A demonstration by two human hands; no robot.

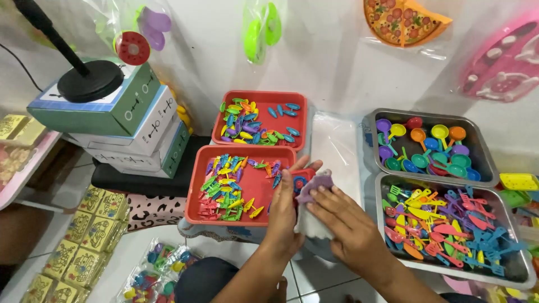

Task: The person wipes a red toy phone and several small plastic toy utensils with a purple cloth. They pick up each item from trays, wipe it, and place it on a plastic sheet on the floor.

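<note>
My left hand (283,216) and my right hand (342,221) meet at the right edge of the near red tray (193,193). Together they hold a small clear plastic bag (307,221) with a purple toy piece (314,185) and a red round piece (299,180) at its top. The left hand grips the bag from the left with its thumb up. Fingers of the right hand press on the bag from the right. The near red tray holds several small colourful plastic toy pieces (227,188).
A second red tray (297,120) behind holds more small pieces. Two metal trays at the right hold toy pans (429,148) and toy utensils (443,224). Stacked boxes (135,123) with a black stand (90,78) sit left. Yellow packs (84,241) lie on the floor.
</note>
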